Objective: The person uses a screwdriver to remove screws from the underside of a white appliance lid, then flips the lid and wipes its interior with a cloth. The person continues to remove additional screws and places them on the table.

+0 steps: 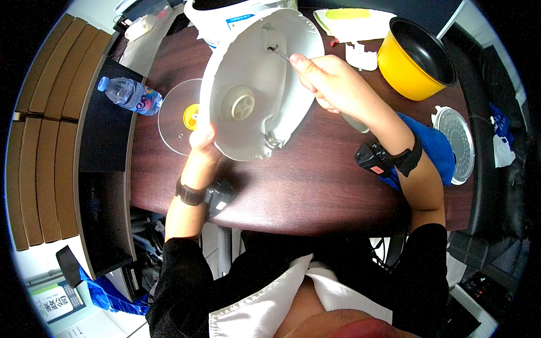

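Observation:
My left hand (203, 141) grips the near left rim of a white plastic appliance shell (231, 70). The shell is tilted so that its hollow inside faces me, with a round cream-coloured fitting (241, 103) within. Above it on the right, my right hand (324, 79) is closed around a thin metal-shafted screwdriver (282, 54). Its tip meets a dark spot on the shell's inner wall. The fingers cover most of the tool. Left of the shell lies a glass lid (173, 115) with a yellow knob, partly hidden by the shell.
A larger white housing (205, 22) stands behind the shell. Far right are a yellow pot (403, 70) with dark lining, a broken-looking white part (360, 56), a blue cloth (437, 146) and a perforated disc (462, 146). A water bottle (131, 96) lies left; brown boxes (51, 129) are stacked beyond.

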